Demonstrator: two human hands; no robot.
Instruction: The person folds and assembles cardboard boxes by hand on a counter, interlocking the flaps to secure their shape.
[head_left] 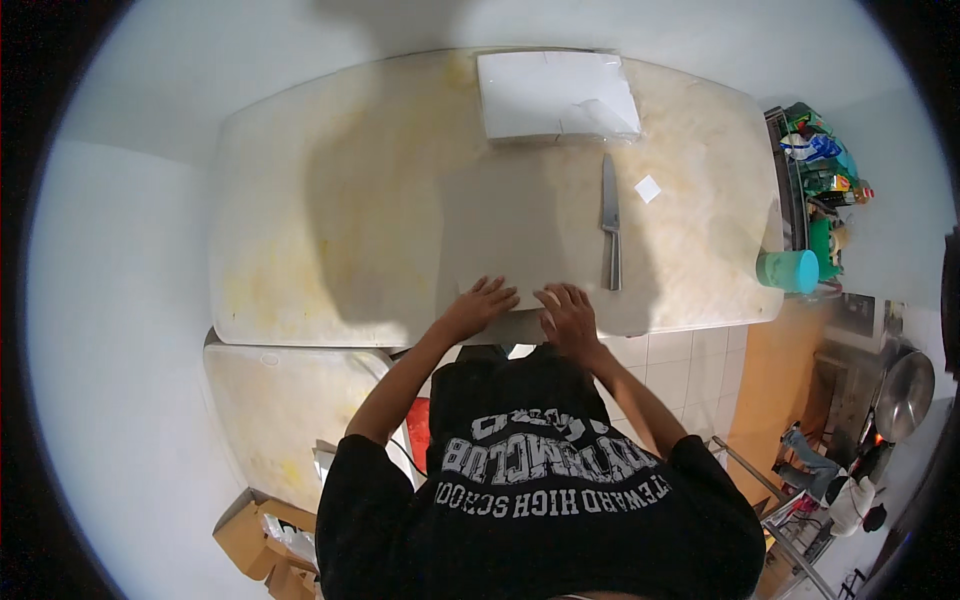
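My left hand lies at the table's near edge, fingers stretched forward and apart, on the near left part of a pale flat sheet that looks like paper. At the sheet's near right corner rests my right hand, its fingers spread and slightly bent, with the thumb partly hidden. Shadow over the sheet blurs its outline, and I cannot tell whether its near edge is folded. A kitchen knife with a metal handle lies right of the sheet, blade pointing away, touched by neither hand.
At the far edge of the stained table lies a plastic-wrapped white pack. A small white square is right of the knife. A teal cup stands at the right edge, near a rack of bottles and packets. Cardboard boxes sit lower left.
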